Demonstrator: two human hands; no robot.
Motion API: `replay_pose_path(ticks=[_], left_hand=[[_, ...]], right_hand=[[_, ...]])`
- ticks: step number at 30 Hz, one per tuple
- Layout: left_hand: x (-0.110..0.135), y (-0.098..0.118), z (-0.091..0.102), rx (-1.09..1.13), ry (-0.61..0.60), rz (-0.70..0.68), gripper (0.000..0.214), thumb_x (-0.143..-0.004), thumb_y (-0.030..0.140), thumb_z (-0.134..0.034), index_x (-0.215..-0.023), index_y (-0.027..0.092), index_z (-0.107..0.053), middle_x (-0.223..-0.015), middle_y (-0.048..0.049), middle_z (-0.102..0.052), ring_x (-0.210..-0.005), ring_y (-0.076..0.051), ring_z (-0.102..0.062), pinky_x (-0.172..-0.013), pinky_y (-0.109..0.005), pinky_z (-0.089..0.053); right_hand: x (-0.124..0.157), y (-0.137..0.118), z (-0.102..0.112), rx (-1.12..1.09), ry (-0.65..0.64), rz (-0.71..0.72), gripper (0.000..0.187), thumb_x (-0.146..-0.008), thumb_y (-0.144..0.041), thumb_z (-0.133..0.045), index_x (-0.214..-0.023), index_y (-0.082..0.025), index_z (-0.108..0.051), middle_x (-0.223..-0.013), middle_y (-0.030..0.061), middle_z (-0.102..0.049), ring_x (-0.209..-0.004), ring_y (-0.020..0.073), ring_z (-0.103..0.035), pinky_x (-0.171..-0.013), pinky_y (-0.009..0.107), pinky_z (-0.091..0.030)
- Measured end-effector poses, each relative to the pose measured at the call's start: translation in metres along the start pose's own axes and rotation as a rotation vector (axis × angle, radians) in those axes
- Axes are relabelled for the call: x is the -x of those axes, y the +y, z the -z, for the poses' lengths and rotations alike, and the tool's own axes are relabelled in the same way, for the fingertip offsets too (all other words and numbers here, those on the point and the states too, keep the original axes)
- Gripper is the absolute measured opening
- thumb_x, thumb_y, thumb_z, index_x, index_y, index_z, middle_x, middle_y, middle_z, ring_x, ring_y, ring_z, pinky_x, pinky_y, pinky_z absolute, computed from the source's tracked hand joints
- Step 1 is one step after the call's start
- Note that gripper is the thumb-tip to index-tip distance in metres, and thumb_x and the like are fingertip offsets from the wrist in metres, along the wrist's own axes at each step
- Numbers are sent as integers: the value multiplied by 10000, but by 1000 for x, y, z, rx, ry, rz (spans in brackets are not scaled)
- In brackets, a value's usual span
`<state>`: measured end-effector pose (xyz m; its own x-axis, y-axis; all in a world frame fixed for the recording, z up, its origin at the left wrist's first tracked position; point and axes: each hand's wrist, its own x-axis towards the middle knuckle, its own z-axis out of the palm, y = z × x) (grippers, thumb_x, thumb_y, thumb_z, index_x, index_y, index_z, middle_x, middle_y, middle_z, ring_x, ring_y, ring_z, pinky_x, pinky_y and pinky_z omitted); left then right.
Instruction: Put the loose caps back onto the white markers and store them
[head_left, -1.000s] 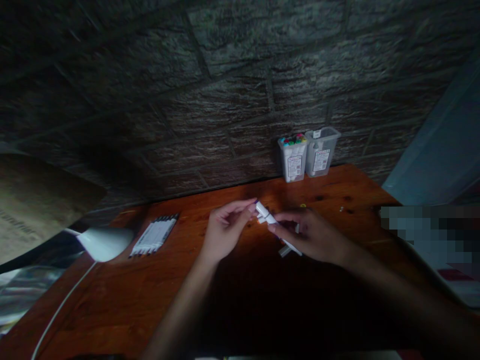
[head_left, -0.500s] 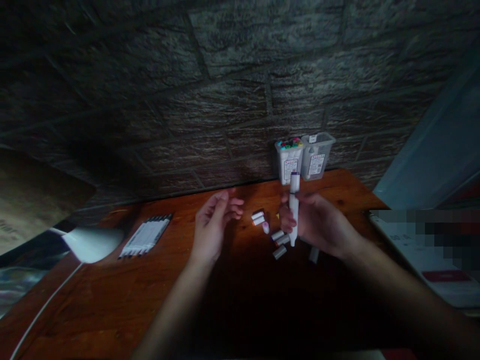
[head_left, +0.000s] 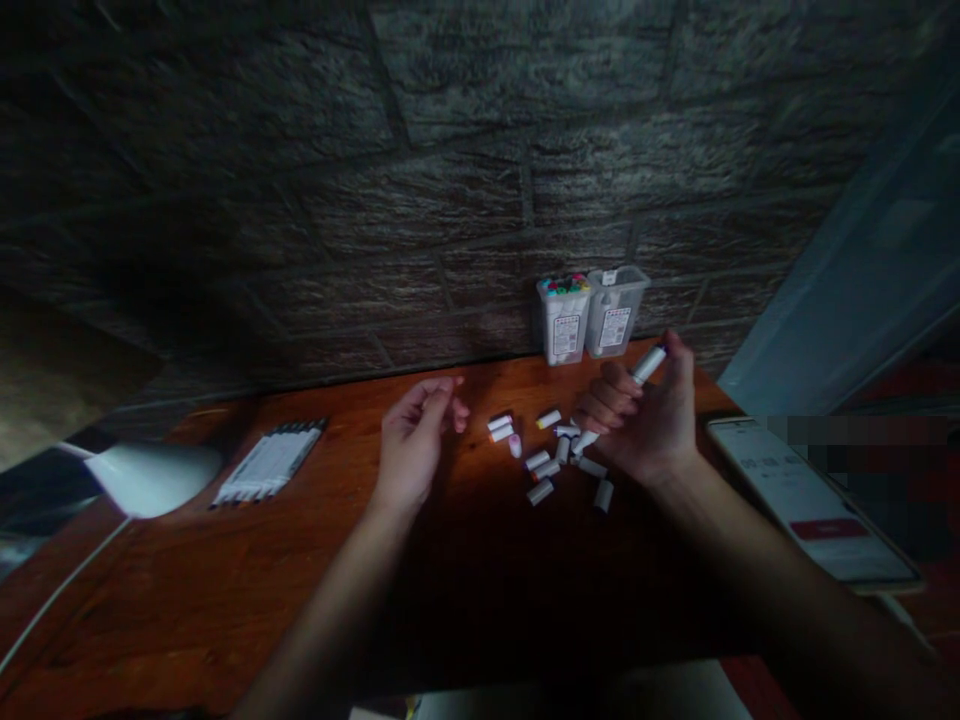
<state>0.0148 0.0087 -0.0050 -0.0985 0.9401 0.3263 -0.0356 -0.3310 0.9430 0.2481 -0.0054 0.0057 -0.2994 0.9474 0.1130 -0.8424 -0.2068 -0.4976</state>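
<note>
My right hand (head_left: 645, 415) is wrapped round a white marker (head_left: 649, 366), which slants with its dark purple end up by my thumb and its narrower end down to the left. Below and left of that hand lie several loose white marker caps with coloured ends, among them a yellow-ended cap (head_left: 549, 420) and a grey-looking cap (head_left: 540, 491). A small pale purple piece (head_left: 515, 445) lies by two white caps (head_left: 500, 430). My left hand (head_left: 420, 430) hovers left of the caps, fingers loosely bent, with nothing visible in it.
Against the brick wall stand a clear box of colour-topped markers (head_left: 564, 330) and a second clear box (head_left: 615, 320). A row of dark-ended white markers (head_left: 268, 465) lies on the left, beside a white lamp (head_left: 154, 480). At right lies a tablet or phone (head_left: 810, 500).
My right hand has turned and moved right, tilting the marker from upright to slanted. More caps show beneath it. The left hand's fingers have curled in a little; the view has shifted slightly.
</note>
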Motion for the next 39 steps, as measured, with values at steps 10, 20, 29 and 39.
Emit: replay_pose_path(ticks=[10, 20, 29, 39], left_hand=[[23, -12, -7, -694, -683, -299, 131, -871, 290, -643, -879, 232, -760, -746, -19, -719, -631, -140, -614, -592, -241, -414], [29, -27, -15, -1042, -711, -302, 188, -871, 281, -603, -980, 249, -753, -698, -26, -709, -592, -183, -612, -552, -270, -379], [17, -5, -1, -735, -528, -198, 188, -858, 308, -620, -979, 203, -719, -613, 29, -617, -504, -109, -516, -497, -214, -354], [22, -7, -4, -595, -471, -266, 213, -831, 270, -678, -1031, 208, -719, -730, -14, -714, -577, -122, -586, -532, -218, -432]], right_hand=[[-14, -6, 10, 75, 200, 48, 538, -846, -479, -665, -537, -212, -315, -456, -99, -202, -435, 80, -129, -423, 220, -240], [-14, -5, 8, 249, 223, 94, 581, -817, -533, -670, -543, -223, -262, -464, -96, -179, -431, 83, -136, -430, 232, -274], [-17, -2, 12, 475, 384, 341, 557, -807, -748, -514, -627, -222, -487, -547, -29, -493, -417, 83, -398, -394, 239, -307], [-14, 9, 8, 694, 424, 366, 478, -832, -635, -592, -623, -208, -540, -526, -21, -528, -420, 83, -453, -392, 238, -305]])
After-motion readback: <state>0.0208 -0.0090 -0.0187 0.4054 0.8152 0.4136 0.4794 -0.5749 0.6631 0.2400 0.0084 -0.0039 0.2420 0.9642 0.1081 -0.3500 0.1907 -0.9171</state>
